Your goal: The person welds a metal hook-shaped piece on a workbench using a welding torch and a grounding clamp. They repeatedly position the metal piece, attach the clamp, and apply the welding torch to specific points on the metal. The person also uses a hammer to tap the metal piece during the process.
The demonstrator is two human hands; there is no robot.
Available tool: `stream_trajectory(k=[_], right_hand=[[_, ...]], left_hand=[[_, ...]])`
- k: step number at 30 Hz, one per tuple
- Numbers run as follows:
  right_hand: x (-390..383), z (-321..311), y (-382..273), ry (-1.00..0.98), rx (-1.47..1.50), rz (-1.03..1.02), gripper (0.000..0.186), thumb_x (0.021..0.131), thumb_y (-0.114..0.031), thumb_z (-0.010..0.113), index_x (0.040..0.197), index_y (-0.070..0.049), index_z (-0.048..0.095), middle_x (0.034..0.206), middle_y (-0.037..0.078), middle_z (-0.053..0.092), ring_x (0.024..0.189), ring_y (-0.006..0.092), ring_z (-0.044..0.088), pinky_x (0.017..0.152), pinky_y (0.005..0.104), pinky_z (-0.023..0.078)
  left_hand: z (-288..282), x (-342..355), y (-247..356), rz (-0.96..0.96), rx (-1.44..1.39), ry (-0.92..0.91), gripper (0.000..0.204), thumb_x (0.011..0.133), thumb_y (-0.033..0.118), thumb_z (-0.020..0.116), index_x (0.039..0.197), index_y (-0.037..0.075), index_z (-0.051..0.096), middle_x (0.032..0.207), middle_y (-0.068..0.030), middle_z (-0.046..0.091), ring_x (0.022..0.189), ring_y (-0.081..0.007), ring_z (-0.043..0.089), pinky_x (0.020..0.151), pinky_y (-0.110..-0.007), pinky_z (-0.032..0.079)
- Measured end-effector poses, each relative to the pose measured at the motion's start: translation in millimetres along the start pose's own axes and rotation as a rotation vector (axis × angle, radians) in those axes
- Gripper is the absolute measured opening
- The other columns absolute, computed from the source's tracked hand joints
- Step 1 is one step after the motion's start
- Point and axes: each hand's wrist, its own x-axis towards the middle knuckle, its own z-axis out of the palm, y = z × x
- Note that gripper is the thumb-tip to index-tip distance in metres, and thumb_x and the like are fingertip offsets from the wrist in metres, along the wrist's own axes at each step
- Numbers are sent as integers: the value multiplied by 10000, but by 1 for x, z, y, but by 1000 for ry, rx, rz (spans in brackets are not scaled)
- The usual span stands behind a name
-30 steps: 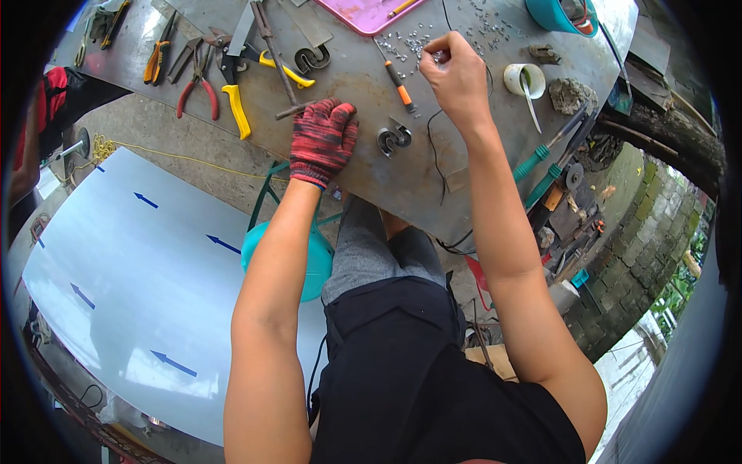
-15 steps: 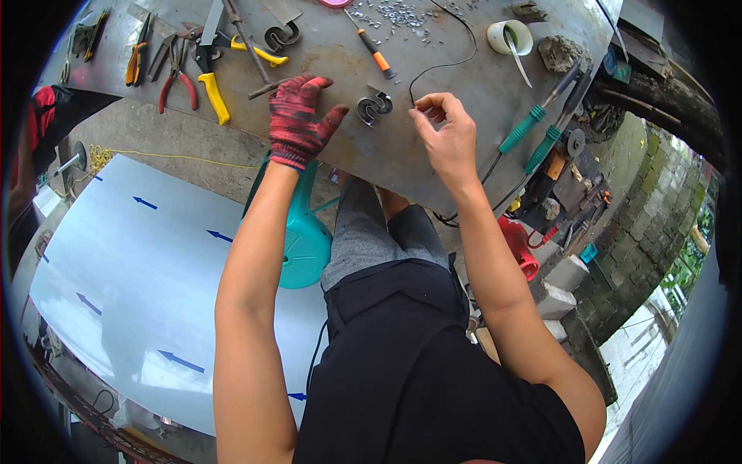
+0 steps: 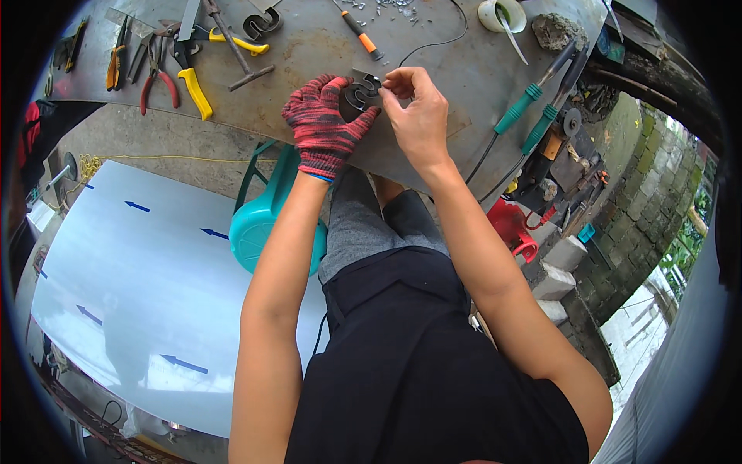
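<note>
A small S-curved metal piece (image 3: 360,94) lies on the grey metal table (image 3: 309,46), between my two hands. My left hand (image 3: 326,127) wears a red and black knit glove. Its fingers and thumb are spread on either side of the curved piece, and I see no firm grip on it. My right hand (image 3: 419,116) is bare, with thumb and forefinger drawn together beside the piece's right edge. Whatever these fingertips hold is too small to make out. A second curved metal piece (image 3: 263,25) rests farther back.
Yellow-handled snips (image 3: 195,93), red-handled pliers (image 3: 160,87) and a T-shaped bar (image 3: 232,50) lie at the left. An orange-black screwdriver (image 3: 362,35) lies behind. Right are a white cup (image 3: 501,17), a stone (image 3: 558,31) and green-handled tools (image 3: 518,108). A turquoise stool (image 3: 263,224) stands below.
My left hand has moved right, from beside the T-shaped bar to the curved piece. My right hand has come in closer to it, fingertips still together. The whole view has shifted slightly.
</note>
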Motion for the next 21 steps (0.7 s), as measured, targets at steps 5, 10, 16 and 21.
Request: stream_trajectory(k=[5,10,16,21], right_hand=[[2,2,-1,-6,-35,-21,212,836,24,742,1023,-18,651,899,81,718,817,192,688,782,327,564],[2,4,-1,-4,-39,-33,220,832,39,735,1025,-18,647,908,98,713,826,213,696,780,342,569],[2,3,3,-2,-20,-5,228,842,-13,778,1036,-17,658,893,57,744,807,137,686,789,290,557],[3,-1,2,-6,38,23,216,846,5,762,1028,-16,646,905,76,743,812,163,707,767,304,569]], left_hand=[[3,-2,-3,10,-30,-16,699,634,574,878,1151,154,669,1202,-99,656,1112,-332,591,961,-512,423],[1,0,-1,39,-21,24,641,620,533,904,1089,142,710,1111,-92,691,1014,-320,634,893,-483,472],[-2,3,1,101,21,81,622,621,507,913,1080,135,718,1056,-83,708,964,-313,657,844,-462,500],[2,2,-3,102,-27,64,635,614,494,922,1089,131,708,1022,-83,709,945,-312,661,840,-458,503]])
